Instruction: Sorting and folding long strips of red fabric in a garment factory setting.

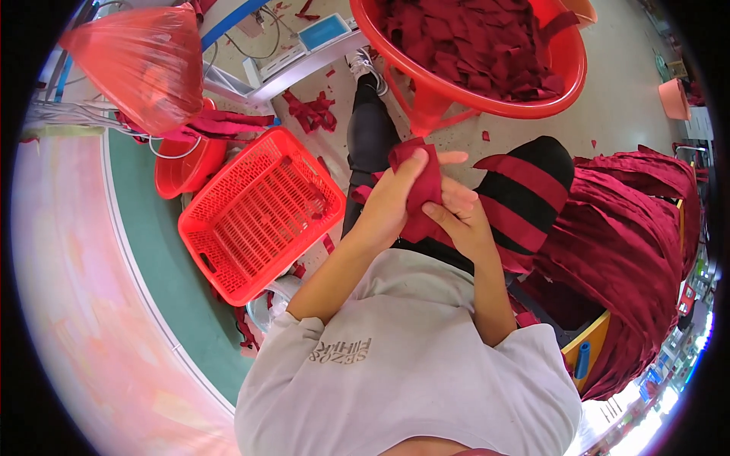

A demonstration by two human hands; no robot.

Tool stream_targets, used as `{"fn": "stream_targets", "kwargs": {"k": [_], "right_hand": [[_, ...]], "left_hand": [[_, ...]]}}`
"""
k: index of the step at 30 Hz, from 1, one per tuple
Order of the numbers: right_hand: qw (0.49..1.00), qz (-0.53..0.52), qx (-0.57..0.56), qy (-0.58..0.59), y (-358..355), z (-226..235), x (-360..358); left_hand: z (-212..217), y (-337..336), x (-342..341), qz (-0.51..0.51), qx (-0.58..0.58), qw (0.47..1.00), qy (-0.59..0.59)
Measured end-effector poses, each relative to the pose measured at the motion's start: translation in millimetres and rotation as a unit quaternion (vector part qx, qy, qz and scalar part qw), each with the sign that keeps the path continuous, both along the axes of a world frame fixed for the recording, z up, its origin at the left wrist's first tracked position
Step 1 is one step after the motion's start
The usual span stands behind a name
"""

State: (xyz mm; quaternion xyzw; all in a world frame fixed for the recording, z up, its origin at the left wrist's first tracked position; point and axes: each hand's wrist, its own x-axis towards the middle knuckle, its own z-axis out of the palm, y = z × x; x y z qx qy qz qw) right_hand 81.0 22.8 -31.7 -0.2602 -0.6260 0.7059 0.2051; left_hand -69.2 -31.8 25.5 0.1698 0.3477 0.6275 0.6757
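Workshop floor [608, 106] littered with red scraps. Both my hands over lap: left hand [391, 201] gripping dark red cloth piece [422, 190], right hand [464, 220] pinching its lower edge. My judgement: keep cloth taut, thumbs near edge, red tub [566, 76] just ahead, red basket [258, 213] at left.

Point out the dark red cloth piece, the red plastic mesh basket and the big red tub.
dark red cloth piece [423, 190], head view, middle fold
red plastic mesh basket [258, 209], head view, slatted floor
big red tub [569, 72], head view, right rim

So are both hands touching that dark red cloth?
Touching. The head view shows the left hand and the right hand gripping the cloth, fingers wrapped over it.
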Motion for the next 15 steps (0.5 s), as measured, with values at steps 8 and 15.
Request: {"fn": "stream_targets", "kwargs": {"k": [8,15], "right_hand": [[0.995,-0.085,-0.051,0.000,-11.2,-8.5,-4.5],[0.994,-0.095,-0.005,-0.060,-9.8,-8.4,1.1]], "left_hand": [[-13.9,-5.6,14.1,0.059,-0.035,0.997,-0.019],[-39.8,-12.2,7.8,0.102,-0.066,0.984,-0.133]]}}
